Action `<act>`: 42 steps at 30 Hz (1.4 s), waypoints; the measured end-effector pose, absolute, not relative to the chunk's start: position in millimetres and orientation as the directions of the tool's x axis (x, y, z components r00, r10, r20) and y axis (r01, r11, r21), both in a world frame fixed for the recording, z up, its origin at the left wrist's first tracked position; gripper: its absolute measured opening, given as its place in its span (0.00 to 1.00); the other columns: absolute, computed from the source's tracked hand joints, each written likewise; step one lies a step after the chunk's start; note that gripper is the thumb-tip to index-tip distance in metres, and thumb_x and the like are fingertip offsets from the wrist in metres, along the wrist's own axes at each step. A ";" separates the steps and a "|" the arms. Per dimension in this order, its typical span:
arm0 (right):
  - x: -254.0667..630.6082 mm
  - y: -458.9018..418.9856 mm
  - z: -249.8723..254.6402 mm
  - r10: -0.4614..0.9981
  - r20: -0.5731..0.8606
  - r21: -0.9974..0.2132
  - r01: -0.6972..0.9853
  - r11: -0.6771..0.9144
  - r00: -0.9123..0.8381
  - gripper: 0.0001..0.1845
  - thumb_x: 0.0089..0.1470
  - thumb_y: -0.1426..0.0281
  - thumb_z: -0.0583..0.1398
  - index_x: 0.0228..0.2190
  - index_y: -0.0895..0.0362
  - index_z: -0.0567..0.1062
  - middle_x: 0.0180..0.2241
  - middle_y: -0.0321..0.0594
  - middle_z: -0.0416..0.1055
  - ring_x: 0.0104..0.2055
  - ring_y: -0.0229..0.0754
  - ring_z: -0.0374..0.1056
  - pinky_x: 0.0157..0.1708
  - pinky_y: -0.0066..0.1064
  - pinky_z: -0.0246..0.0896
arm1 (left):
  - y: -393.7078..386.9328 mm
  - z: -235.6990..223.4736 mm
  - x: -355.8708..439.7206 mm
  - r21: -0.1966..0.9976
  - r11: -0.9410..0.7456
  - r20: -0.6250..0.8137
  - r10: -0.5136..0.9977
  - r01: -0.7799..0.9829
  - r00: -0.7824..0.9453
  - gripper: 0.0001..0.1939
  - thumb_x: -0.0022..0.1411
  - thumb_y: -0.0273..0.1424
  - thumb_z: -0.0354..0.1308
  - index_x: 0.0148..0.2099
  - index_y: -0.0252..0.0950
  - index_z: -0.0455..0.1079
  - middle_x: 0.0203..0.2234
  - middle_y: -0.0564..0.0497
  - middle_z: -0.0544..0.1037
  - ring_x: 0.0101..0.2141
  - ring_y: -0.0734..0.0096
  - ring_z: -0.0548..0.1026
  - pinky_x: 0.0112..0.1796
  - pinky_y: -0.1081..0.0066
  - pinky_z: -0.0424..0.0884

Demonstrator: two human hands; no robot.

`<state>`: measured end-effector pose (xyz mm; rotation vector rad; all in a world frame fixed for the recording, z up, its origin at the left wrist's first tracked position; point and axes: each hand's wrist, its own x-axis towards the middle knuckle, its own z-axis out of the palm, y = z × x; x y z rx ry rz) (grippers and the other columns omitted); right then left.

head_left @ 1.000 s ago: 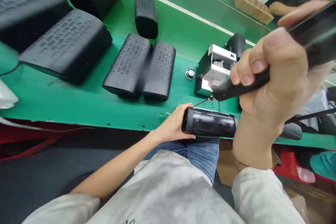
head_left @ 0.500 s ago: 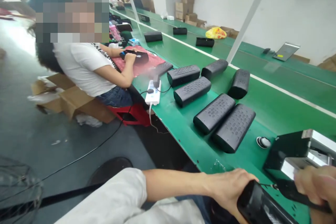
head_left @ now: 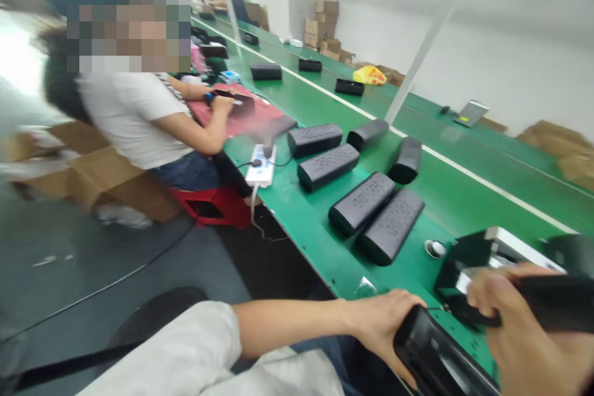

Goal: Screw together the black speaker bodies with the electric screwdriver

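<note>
My left hand is wrapped round the near end of a glossy black speaker housing, tilted at the table's front edge. My right hand grips a black power screwdriver, held nearly level. Its thin bit points left toward the end of the housing, close to my left fingers; whether it touches is unclear. Just behind my right hand stands a black box with a silver top, perhaps a screw feeder. Small dark bits, maybe screws, lie on the green table beside the housing.
Several black speakers with patterned tops lie beyond my left arm. A small round silver-and-black part is near the box. Farther left are a white power strip and a seated co-worker handling a dark part. A slanted white post rises mid-table.
The view has turned slightly right, so things appear shifted left. More of my right hand and the screwdriver now shows. Both hands keep their holds.
</note>
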<state>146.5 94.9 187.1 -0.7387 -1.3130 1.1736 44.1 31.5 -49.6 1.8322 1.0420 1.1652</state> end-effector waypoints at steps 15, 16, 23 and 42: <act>219.0 152.1 267.1 0.679 0.689 -0.695 -0.032 0.718 0.254 0.12 0.53 0.68 0.68 0.38 0.46 0.73 0.20 0.24 0.60 0.19 0.40 0.55 0.19 0.33 0.60 | 0.3 7.8 16.3 0.888 -0.361 0.298 0.923 0.285 0.242 0.61 0.56 0.41 0.86 0.81 0.43 0.55 0.71 0.33 0.72 0.71 0.34 0.75 0.71 0.36 0.75; 220.6 160.5 262.0 0.680 0.685 -0.704 -0.003 0.710 0.261 0.12 0.53 0.68 0.68 0.37 0.47 0.71 0.20 0.23 0.60 0.19 0.39 0.56 0.20 0.32 0.61 | 0.9 8.2 15.6 0.889 -0.355 0.286 0.924 0.290 0.253 0.61 0.57 0.41 0.86 0.81 0.43 0.54 0.71 0.33 0.72 0.71 0.34 0.75 0.71 0.36 0.76; 217.9 192.2 242.0 0.677 0.698 -0.699 0.015 0.715 0.233 0.13 0.56 0.68 0.70 0.36 0.47 0.70 0.18 0.22 0.58 0.17 0.38 0.57 0.18 0.32 0.60 | -1.1 11.8 15.6 0.892 -0.330 0.257 0.932 0.309 0.254 0.63 0.55 0.41 0.87 0.82 0.43 0.54 0.73 0.32 0.71 0.73 0.32 0.75 0.72 0.36 0.75; 215.4 213.1 221.7 0.709 0.670 -0.734 0.058 0.676 0.221 0.17 0.59 0.66 0.72 0.39 0.45 0.69 0.22 0.23 0.58 0.19 0.36 0.53 0.17 0.34 0.59 | -0.3 12.3 15.2 0.885 -0.338 0.259 0.929 0.321 0.266 0.65 0.56 0.44 0.87 0.83 0.44 0.52 0.73 0.32 0.71 0.72 0.31 0.75 0.72 0.36 0.75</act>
